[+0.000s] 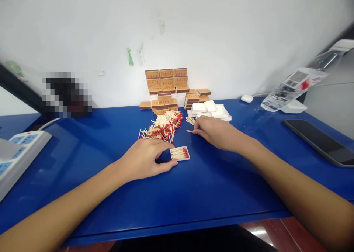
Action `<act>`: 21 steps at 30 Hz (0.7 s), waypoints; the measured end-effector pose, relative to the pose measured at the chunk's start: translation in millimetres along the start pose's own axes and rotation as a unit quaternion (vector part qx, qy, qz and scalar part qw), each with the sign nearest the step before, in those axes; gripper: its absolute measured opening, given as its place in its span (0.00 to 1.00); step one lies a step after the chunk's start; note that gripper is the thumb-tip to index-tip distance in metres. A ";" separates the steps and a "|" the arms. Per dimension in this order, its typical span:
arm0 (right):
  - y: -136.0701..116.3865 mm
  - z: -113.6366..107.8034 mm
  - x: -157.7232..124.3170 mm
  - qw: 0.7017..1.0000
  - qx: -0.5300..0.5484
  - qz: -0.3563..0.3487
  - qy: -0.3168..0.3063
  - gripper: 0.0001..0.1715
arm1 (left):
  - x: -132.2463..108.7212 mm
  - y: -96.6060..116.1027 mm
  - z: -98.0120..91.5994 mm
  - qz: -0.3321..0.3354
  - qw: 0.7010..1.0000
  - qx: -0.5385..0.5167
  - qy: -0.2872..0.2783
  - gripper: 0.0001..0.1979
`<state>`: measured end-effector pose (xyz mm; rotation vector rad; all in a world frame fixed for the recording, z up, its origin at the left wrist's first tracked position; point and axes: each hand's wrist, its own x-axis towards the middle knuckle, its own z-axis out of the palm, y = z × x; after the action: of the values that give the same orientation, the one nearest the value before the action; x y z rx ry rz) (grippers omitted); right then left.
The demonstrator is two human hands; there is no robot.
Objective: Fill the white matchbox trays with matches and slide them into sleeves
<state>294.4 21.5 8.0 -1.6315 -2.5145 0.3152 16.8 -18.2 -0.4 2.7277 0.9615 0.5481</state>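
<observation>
Far left, a white power strip (19,152) sits on the edge of the blue table (210,193), with a blurred dark object (66,95) behind it against the wall. The left hand (146,158) lies palm down and loosely curled, thumb and forefinger closed on the left end of a small open tray (180,153). The tray lies flat on the table just right of that hand, filled with red-tipped matches laid side by side. Behind the hand is a loose pile of matches (163,126), heads mostly pointing right. Behind the pile, brown matchboxes (168,87) are stacked against the wall. To the right of them is a heap of empty white trays (211,110).

The right hand (214,132) rests palm down just in front of that heap, fingers bunched leftward. Its tips meet at a single match (189,131) on the table; it probably pinches it, but the grip is too small to tell. A few stray matches (190,120) lie just above the fingertips.

Further right are a small white case (247,98) by the wall, a tilted water bottle (293,86) and a dark phone (318,141) lying flat.
</observation>
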 end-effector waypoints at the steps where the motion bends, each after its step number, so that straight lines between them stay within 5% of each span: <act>1: -0.8 -0.9 -1.5 1.000 0.004 -0.005 0.003 0.10 | -0.2 0.0 0.1 0.001 1.000 0.000 -0.001 0.17; 11: -38.1 -13.0 -26.6 0.987 0.111 -0.119 0.007 0.09 | -0.6 -0.5 0.1 -0.003 1.000 -0.007 -0.013 0.16; 16: -60.7 -6.6 -36.1 0.990 0.029 -0.136 -0.031 0.10 | 0.4 -0.6 0.3 -0.011 1.000 -0.008 -0.020 0.16; 21: -62.5 0.9 -30.8 0.990 -0.013 -0.143 -0.003 0.08 | 0.2 -0.7 -0.2 -0.010 1.000 -0.009 -0.023 0.15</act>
<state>251.4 -31.3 22.5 -1.2538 -2.7180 0.2553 16.4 -17.5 -0.4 2.6998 0.9655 0.4848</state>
